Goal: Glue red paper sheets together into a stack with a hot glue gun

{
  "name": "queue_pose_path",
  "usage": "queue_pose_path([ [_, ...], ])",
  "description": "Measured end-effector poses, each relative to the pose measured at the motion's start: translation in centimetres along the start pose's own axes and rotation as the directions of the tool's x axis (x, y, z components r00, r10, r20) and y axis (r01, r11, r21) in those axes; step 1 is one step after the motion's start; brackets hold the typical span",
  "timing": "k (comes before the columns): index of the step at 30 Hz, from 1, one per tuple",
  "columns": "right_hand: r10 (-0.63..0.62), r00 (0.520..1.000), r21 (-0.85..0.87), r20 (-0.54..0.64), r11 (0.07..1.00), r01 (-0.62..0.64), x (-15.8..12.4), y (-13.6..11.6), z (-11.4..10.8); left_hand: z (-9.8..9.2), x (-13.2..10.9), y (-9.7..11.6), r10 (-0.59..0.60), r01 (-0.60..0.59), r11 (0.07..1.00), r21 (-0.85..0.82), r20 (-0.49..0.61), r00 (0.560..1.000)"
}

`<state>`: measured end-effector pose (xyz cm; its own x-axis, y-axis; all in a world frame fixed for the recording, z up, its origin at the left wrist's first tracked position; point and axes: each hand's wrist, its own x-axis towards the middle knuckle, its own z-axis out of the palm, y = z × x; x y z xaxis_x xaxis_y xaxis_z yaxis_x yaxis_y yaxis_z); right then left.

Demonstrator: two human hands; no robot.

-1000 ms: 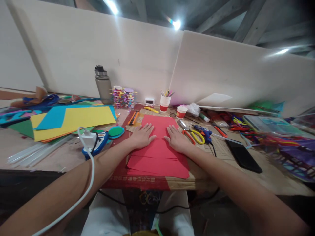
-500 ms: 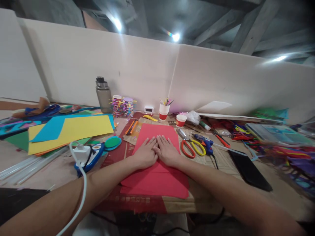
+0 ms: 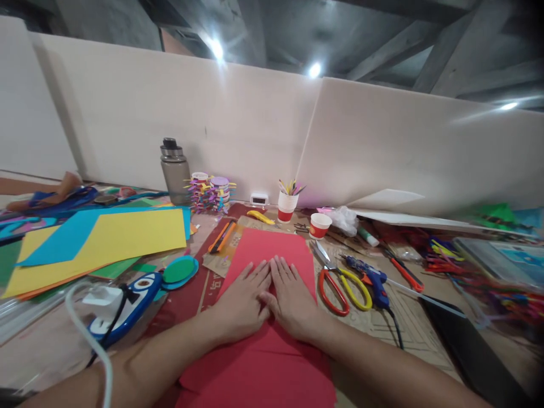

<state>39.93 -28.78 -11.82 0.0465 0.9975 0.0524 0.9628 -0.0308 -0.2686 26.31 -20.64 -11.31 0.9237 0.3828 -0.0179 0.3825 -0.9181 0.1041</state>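
Observation:
Red sheets of paper lie in front of me on cardboard, overlapping toward the near edge. My left hand rests flat on the red paper, fingers stretched forward. Beside it my right hand is also laid flat on the paper. The two hands touch, with thumbs meeting or crossing in the middle. Neither hand holds anything. Just right of the paper lie scissors with one red and one yellow handle. An orange utility knife lies to the left of the paper's far part.
A blue glue gun and black phone-like slab lie to the right. Behind stand a paper cup of pencils, another cup and a grey bottle. At left are yellow sheets and a blue-white power strip.
The view has moved closer and tipped downward, so the paper and tools look larger and lower. Both hands stay flat on the red paper.

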Motion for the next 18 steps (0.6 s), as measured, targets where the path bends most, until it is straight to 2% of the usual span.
queue_pose_path([
  [6, 0.014, 0.999, -0.014, -0.037, 1.000, -0.015, 0.1, 0.1, 0.4, 0.6, 0.1, -0.3, 0.014, -0.015, 1.000, -0.009, -0.050, 0.999],
  [10, 0.037, 0.998, -0.047, -0.057, 0.998, -0.040, 0.0, -0.3, 0.3, 1.0, 0.1, -0.5, -0.028, 0.029, 0.999, 0.024, -0.051, 0.998],
  [18, 0.021, 1.000, -0.148, -0.009, 0.989, -0.022, -2.2, 0.2, -0.2, 0.0, -0.1, -0.1, -0.016, 0.018, 0.999, 0.032, -0.038, 0.999],
])
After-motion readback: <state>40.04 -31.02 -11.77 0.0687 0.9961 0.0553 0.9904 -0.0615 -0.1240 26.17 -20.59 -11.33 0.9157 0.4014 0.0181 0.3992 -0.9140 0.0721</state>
